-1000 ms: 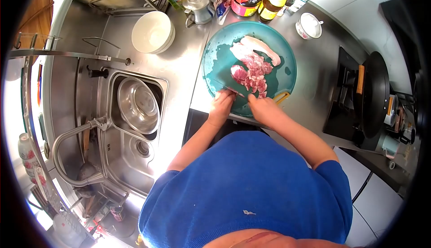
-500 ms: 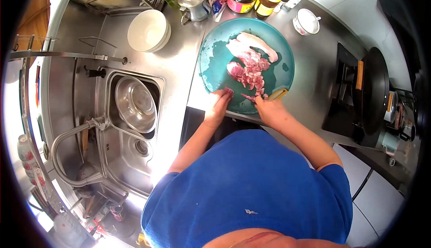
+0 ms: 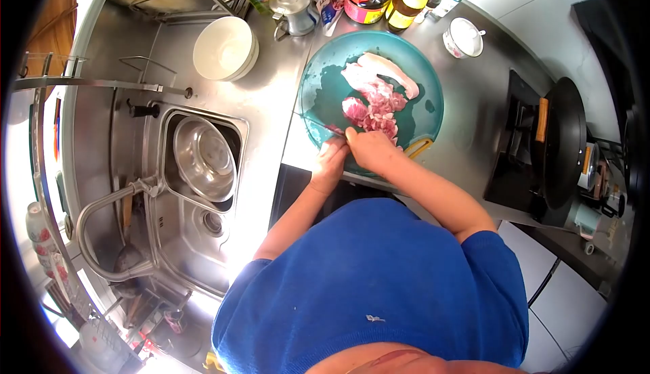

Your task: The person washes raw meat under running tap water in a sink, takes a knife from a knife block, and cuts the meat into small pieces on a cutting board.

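A thin knife (image 3: 317, 123) was gripped in the right hand (image 3: 369, 148), its fingers closed and its blade pointed out over the left side of the round green board (image 3: 423, 62). The left hand (image 3: 328, 162) was placed at the board's near edge, fingers bent and drawn together, just beside the right hand; whether anything was pinched under them cannot be told. The raw meat (image 3: 379, 96), partly cut into small pieces, was spread across the middle of the board, its near end partly hidden by the right hand. A pale bowl (image 3: 222, 49) was set on the counter (image 3: 267, 113), left of the board.
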